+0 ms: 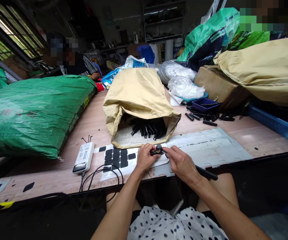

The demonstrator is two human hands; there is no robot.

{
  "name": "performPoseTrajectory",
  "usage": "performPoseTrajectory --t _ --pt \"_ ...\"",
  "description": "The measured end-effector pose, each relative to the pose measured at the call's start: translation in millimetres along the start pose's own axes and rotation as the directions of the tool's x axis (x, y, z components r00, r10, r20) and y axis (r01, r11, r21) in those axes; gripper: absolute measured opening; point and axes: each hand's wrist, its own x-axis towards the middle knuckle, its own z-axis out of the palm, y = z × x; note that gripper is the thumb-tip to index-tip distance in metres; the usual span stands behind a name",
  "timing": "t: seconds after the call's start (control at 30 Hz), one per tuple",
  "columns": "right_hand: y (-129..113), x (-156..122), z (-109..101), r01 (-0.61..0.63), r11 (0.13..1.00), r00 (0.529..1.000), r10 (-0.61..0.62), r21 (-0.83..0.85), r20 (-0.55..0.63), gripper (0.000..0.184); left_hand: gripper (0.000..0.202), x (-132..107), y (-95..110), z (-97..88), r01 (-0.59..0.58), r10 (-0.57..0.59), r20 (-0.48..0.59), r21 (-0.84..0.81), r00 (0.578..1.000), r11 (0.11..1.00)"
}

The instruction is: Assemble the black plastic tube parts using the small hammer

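One hand (146,158) (the left) pinches a black part (158,147); the right hand (183,164) grips, seemingly, a black handle (207,173).

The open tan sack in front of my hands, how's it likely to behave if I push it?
The tan sack looks floppy: its mouth sags into creases. It probably won't roll, lying broad on the table. A push might spill some black pieces, which lie loose just inside the opening.
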Motion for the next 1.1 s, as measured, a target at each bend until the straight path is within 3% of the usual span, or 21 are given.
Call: performPoseTrajectory --t 0.1,0.3,0.43,0.6,0.7,0.87,1.1 --pt "-5.4 4.8 -1.9 0.015 1.0 0.999 -0.016 -0.011 -0.038 0.044 0.02 0.6 -1.1 0.4 -0.016 0.016 0.003 0.007 1.0 1.0" --pt "-6.9 7.2 -3.7 -0.02 0.995 0.999 0.023 -0.096 0.028 0.042 0.016 0.4 -0.6 1.2 -0.003 0.003 -0.015 0.011 1.0 1.0" --pt "1.6 4.7 -9.5 -0.061 0.996 0.995 0.056 -0.063 -0.08 0.041 0.017 0.0 0.8 0.9 -0.01 0.009 -0.026 -0.035 1.0 0.999" --pt "4.7 2.5 -11.4 -0.067 0.993 0.998 0.065 -0.101 -0.024 0.042 0.018 -0.4 2.2 -0.1 0.001 -0.002 -0.024 -0.042 1.0 0.999" --pt "10.7 3.3 -14.5 -0.101 0.989 0.991 0.091 -0.109 -0.095 0.04 0.018 -1.1 2.1 -0.4 -0.009 0.009 -0.017 -0.045 1.0 0.999" --pt "47.4 2.3 -27.0 -0.148 0.964 0.975 0.104 -0.221 -0.198 0.035 0.017 -2.9 2.1 -0.8 -0.022 0.022 -0.015 -0.02 1.0 1.0" --pt "104.1 6.0 -25.2 -0.107 0.93 0.982 0.044 -0.353 -0.183 0.031 0.017 -3.3 3.6 -1.8 -0.011 0.01 -0.007 -0.016 1.0 1.0"
